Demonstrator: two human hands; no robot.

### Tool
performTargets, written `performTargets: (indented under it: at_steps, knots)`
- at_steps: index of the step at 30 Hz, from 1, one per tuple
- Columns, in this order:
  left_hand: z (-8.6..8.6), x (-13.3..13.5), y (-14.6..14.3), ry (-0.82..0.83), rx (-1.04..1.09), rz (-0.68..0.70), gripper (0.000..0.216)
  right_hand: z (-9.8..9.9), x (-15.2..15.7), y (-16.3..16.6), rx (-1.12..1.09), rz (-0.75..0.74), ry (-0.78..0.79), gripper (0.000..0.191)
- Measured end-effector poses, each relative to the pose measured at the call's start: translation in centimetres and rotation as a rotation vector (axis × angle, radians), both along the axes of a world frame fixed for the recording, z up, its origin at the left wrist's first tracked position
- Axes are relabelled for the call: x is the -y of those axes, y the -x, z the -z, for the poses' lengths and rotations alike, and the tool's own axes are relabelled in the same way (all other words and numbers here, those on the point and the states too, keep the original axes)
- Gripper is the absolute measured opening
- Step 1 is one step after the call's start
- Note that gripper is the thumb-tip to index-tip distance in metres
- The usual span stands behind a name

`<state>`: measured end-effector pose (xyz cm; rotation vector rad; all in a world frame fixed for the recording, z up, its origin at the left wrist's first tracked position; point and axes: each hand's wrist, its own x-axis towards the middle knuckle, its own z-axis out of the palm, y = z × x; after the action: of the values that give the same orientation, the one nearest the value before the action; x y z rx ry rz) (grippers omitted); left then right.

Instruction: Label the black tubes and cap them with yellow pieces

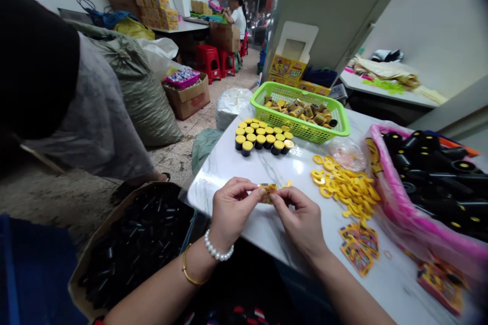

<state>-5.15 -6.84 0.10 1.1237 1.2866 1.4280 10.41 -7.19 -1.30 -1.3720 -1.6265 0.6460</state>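
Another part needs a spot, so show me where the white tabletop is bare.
Bare tabletop lies between the yellow-topped containers, the table's left edge and the left hand; another patch sits between the right hand and the printed cards. It is crowded around the green basket and where yellow rings pile near the pink tub.

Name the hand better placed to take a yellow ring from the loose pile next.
The right hand, most likely: it is nearer the yellow rings, which lie on its own side. The left hand is farther off. Both pinch the small printed piece, so the right would first need to let go.
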Motion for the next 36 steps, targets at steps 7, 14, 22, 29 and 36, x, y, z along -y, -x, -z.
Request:
performTargets:
  at_steps: [7, 14, 22, 29, 36]
  knots:
    - [0.1, -0.5, -0.2, -0.162, -0.171, -0.042, 0.008, -0.3, -0.1, 0.6, 0.101, 0.063, -0.174, 0.016]
    - [0.2, -0.5, 0.0, -0.12, -0.154, 0.036, 0.008, 0.2, -0.2, 0.5, 0.128, 0.035, -0.107, 0.018]
    - [0.1, 0.4, 0.8, 0.128, -0.05, 0.102, 0.018, 0.3, 0.1, 1.3, 0.128, -0.026, -0.08, 0.018]
    - [-0.1, -1.4, 1.7, 0.301, 0.129, 0.358, 0.023, -0.8, -1.1, -1.3, 0.178, -0.123, -0.08, 0.021]
    - [-0.2, -4.1, 1.5, 0.423, 0.295, 0.389, 0.02, -1.8, -8.5, -10.7, 0.96, 0.057, -0.098, 0.024]
